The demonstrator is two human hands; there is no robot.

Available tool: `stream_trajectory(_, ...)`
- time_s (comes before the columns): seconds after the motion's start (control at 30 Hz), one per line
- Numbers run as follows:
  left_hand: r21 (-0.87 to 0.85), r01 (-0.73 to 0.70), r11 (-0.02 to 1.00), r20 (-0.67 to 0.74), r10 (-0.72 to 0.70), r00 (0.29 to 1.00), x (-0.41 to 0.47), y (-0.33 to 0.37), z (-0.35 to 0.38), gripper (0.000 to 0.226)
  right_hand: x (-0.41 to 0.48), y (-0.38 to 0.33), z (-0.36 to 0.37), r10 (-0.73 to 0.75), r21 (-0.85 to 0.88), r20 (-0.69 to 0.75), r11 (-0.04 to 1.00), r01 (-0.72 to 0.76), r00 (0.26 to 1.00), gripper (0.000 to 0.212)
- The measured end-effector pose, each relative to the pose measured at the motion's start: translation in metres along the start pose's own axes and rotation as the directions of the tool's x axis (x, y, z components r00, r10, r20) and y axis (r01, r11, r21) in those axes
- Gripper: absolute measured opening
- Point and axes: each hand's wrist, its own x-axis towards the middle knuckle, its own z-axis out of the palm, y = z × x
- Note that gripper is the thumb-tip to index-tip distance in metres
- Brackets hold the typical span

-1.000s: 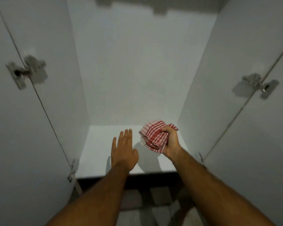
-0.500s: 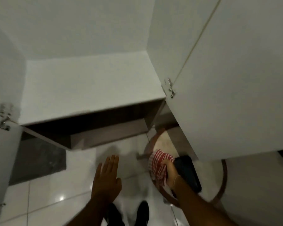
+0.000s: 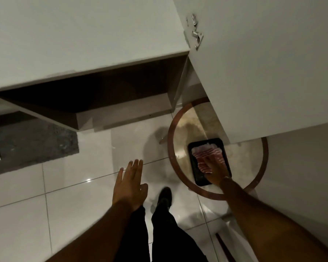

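Where one open cabinet door [image 3: 263, 72], bearing one hinge [image 3: 196, 37], overhangs the far right of one round surface [image 3: 242, 161], one black tray [image 3: 199, 178] lies with its long axis running near to far. One red-striped cloth [image 3: 204, 153] lies bunched in the tray's far half; its own axis is too blurred to tell. The right hand [image 3: 216, 172] rests on the cloth's near edge, and I cannot tell whether its fingers grasp. The left hand [image 3: 129, 188], fingers straight and released, hovers over the floor [image 3: 64, 205], well left.

Single head-worn view: scene is viewed steeply downward from standing height; floor [image 3: 74, 186], round surface [image 3: 242, 161], left hand [image 3: 129, 184] and right hand [image 3: 215, 171] are framed.
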Motion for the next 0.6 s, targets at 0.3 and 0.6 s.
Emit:
stream_trajectory(0.3, 0.107, 0.065, 0.992, -0.086, -0.056, 0.995, -0.002, 0.000, -0.020, 0.084, -0.036, -0.092, 0.011, -0.451, -0.464, -0.114, 0.812, 0.353, 0.885, 0.076)
stream_trajectory(0.6, 0.098, 0.124, 0.987, -0.415, -0.073, 0.907, 0.022, 0.005, -0.174, 0.081, -0.054, -0.286, -0.119, -0.682, -0.479, -0.278, 0.709, 0.517, 0.677, 0.078)
